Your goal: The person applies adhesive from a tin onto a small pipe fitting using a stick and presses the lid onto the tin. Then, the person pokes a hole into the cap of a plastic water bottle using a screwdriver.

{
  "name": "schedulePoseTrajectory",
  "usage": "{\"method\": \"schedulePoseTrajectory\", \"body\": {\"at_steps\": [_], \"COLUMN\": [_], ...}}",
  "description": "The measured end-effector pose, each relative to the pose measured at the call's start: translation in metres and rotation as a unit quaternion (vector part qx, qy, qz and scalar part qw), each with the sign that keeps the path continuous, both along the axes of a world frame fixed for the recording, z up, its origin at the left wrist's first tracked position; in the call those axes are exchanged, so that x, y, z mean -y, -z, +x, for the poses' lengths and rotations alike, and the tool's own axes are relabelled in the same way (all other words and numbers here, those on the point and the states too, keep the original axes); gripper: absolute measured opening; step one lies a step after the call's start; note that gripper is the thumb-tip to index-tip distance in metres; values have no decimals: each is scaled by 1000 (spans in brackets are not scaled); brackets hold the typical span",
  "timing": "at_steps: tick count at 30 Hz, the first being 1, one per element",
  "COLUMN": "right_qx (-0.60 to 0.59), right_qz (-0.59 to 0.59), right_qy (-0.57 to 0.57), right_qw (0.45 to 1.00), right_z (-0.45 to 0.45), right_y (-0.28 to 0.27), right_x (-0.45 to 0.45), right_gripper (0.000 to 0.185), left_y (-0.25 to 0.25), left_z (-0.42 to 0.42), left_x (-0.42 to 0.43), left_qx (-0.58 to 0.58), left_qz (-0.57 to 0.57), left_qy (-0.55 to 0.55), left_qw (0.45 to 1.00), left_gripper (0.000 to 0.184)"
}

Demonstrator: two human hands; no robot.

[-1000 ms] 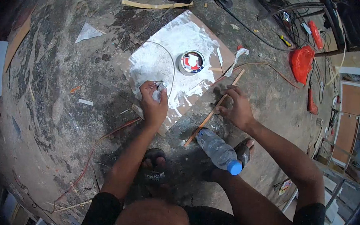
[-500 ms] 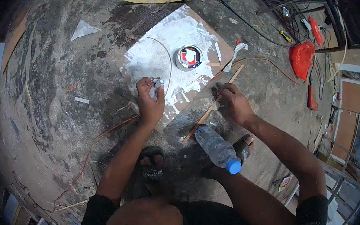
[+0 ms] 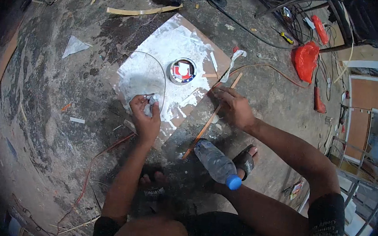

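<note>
My left hand (image 3: 146,116) is closed round a small whitish object (image 3: 152,100), perhaps a tube or a rag, over the near left part of a white-smeared board (image 3: 143,73). On that board stands an open round can (image 3: 182,71) with red and white inside. My right hand (image 3: 239,109) is over a thin wooden strip (image 3: 206,127) to the right of the board, its fingers pointing left and partly curled; whether they hold anything is hidden. A clear plastic bottle (image 3: 216,161) with a blue cap lies below the strip, near my foot.
A crumpled white piece (image 3: 234,63) lies by the board's right edge. Farther right are a red bag (image 3: 305,61), a yellow screwdriver (image 3: 287,37) and tangled cables. A curved pale strip (image 3: 144,10) lies beyond the board, a white triangular scrap (image 3: 74,47) at left.
The view has shifted, so the board and can appear farther left. My right hand has moved up along the wooden strip, closer to the board. My left hand still holds the whitish object.
</note>
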State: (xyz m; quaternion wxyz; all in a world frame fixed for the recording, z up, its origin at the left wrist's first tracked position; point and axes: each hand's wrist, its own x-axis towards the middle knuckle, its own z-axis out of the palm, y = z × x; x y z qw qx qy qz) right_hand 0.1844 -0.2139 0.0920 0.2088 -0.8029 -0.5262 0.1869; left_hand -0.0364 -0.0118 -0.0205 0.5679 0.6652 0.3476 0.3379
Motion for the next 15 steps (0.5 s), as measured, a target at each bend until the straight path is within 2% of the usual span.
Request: {"method": "schedulePoseTrajectory", "body": {"at_steps": [3,6,9,12,15], "right_qx": [1,28,168,223,117], "right_qz": [-9,-43,-83,-91,-99], "right_qy": [14,110,192,231,358], "right_qw": [1000,993,963,943,921], "right_z": [9,24,58,113,165], "right_y": [-1,2,18,35,49], "right_x": [-2,-1,4,21,43], "right_gripper": [41,39,42,46,61], "left_y": [0,-1,0,1,1], "left_z": [0,0,-1,0,1], "left_x": [2,0,1,2,2], "left_qx": [-2,-7,-39,-41,-31], "left_qz": [-29,-3,18,-2,-8], "left_qy": [-7,-5,-6,-14,-18], "left_qw": [1000,1000,999,999,999], "left_gripper": [51,48,50,49,49]}}
